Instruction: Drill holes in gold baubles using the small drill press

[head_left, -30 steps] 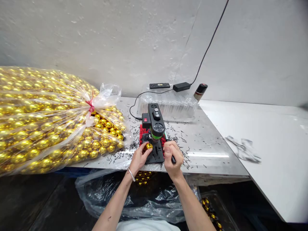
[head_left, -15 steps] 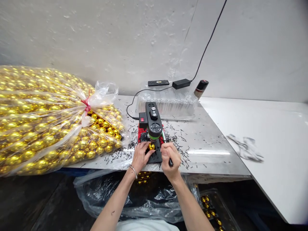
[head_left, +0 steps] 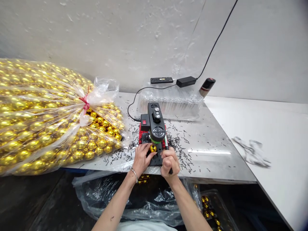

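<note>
A small black machine (head_left: 157,122) with a red switch stands on the metal table. My left hand (head_left: 141,158) holds a shiny gold ball (head_left: 153,148) between thumb and fingers, just below the machine's head. The fingers of my right hand (head_left: 170,163) are wrapped round the black grip of the lever (head_left: 166,141) on the machine's right side. Many tiny black pieces (head_left: 181,144) lie scattered about the base, with some red ones beside it.
A big clear bag (head_left: 45,118) of gold balls fills the left. Behind the machine are a clear plastic tray (head_left: 178,104), a black adapter (head_left: 186,81) and a spray can (head_left: 207,87). White gloves (head_left: 252,151) lie at right. Below the edge hangs an open plastic bag (head_left: 106,195).
The view has shifted a little. My right hand and the lever grip sit slightly lower relative to the machine. My left hand still holds the ball at the same spot.
</note>
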The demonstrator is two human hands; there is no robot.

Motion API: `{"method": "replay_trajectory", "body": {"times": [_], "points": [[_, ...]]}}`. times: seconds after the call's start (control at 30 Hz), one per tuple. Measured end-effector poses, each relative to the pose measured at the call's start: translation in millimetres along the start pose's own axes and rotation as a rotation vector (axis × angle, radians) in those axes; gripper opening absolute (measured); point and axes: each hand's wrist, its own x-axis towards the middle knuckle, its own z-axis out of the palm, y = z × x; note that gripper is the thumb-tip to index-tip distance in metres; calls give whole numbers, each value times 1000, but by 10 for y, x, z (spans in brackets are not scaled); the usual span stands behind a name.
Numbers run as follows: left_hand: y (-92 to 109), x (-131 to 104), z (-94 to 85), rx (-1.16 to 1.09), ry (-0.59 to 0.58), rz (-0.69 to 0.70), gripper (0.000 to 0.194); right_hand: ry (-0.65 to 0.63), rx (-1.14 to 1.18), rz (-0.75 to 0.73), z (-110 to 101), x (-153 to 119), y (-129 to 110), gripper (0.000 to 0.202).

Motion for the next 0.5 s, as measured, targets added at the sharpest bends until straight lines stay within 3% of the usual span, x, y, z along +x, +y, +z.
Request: {"method": "replay_trajectory", "body": {"times": [0.17, 0.3, 0.4, 0.5], "points": [[-21, 0, 17, -28, 3, -4, 28, 17, 1, 1, 22, -96, 91, 30], [-45, -1, 22, -59, -1, -13, 27, -78, -74, -85, -14, -79, 90, 28], [-55, 13, 33, -72, -14, -27, 27, -79, -74, -91, -47, 55, -3, 27], [-45, 44, 39, -90, -10, -48, 28, -17, -5, 53, -70, 316, -178, 29]]}}
